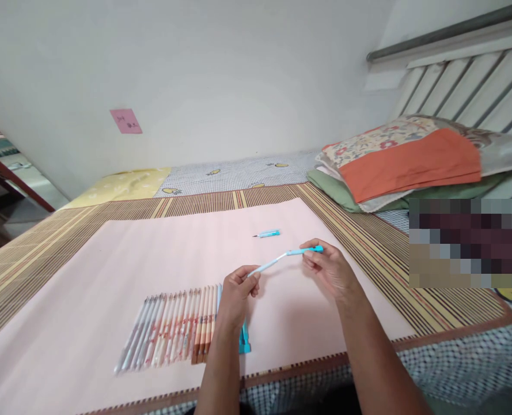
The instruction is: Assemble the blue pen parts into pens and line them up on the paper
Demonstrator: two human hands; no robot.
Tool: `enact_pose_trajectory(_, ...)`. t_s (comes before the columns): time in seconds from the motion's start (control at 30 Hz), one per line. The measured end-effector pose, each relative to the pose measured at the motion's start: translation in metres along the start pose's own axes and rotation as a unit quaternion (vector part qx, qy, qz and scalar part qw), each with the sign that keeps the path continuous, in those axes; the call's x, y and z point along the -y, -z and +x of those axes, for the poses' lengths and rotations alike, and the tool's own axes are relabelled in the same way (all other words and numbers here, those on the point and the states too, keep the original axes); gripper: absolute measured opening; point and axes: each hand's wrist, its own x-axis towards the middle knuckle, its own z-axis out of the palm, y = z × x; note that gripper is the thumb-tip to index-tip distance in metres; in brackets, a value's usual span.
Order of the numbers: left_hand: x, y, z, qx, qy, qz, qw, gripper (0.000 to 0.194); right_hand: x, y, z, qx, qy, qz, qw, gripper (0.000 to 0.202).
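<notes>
My left hand (pixel 241 288) pinches a light blue pen barrel (pixel 265 267) over the pink sheet (pixel 178 248). My right hand (pixel 327 266) holds a blue pen part with a bright blue end (pixel 316 249). The two parts meet at an angle around a thin white piece (pixel 281 256). Beyond my hands, a short blue pen piece with a dark tip (pixel 268 233) lies on the sheet. A row of several pens (pixel 169 328), grey, pinkish and brown-ended, lies left of my left forearm. Blue pens (pixel 245 340) at the row's right end are partly hidden by that forearm.
The sheet lies on a striped mat (pixel 238 199) on a bed. Folded pillows and bedding (pixel 415 167) are stacked at the back right by white rails (pixel 467 86). A pink note (pixel 126 121) is on the wall. A blurred patch covers the right side.
</notes>
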Motion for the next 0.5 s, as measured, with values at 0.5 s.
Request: enact_pose_trajectory(0.5, -0.0026, 0.0060, -0.0013, 0.028, -0.015, 0.058, 0.998, 0.032, 0.0046, -0.0035, -0.0048, 0.044, -0.042, -0.088, 0.994, 0.022)
